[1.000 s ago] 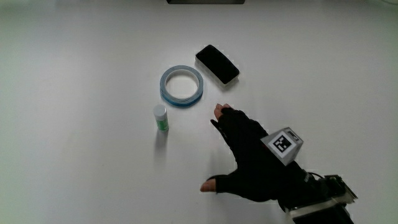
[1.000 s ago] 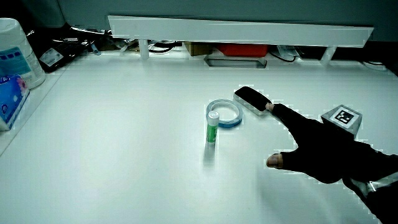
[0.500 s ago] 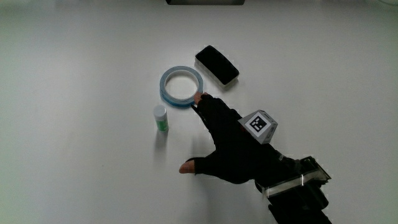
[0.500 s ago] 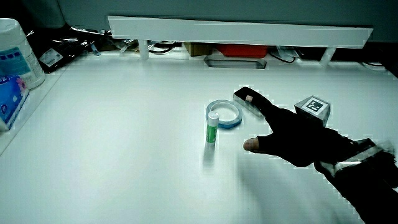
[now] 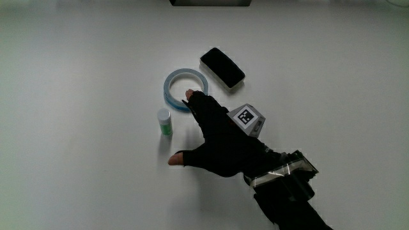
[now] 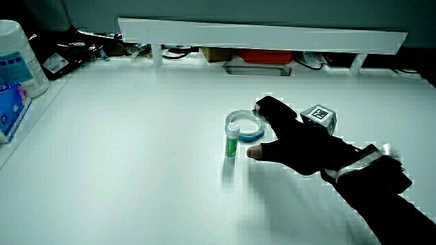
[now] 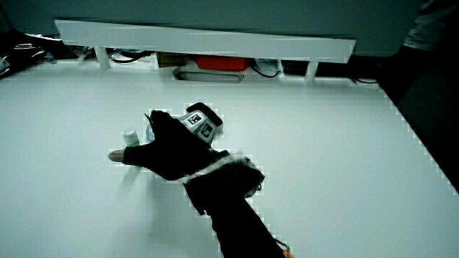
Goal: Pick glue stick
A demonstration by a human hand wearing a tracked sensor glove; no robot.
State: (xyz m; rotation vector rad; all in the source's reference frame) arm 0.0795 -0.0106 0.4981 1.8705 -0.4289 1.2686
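The black-gloved hand (image 5: 220,144) lies spread and holds nothing, fingertips over the edge of the blue ring of tape (image 5: 179,89), thumb reaching toward the small white-capped green glue stick (image 5: 165,121). The stick stands upright near the thumb, just beside the tape and nearer the person. No label is readable.

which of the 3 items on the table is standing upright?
The glue stick, a small tube with white cap and green body beside the blue tape ring. The ring and the black case both lie flat.
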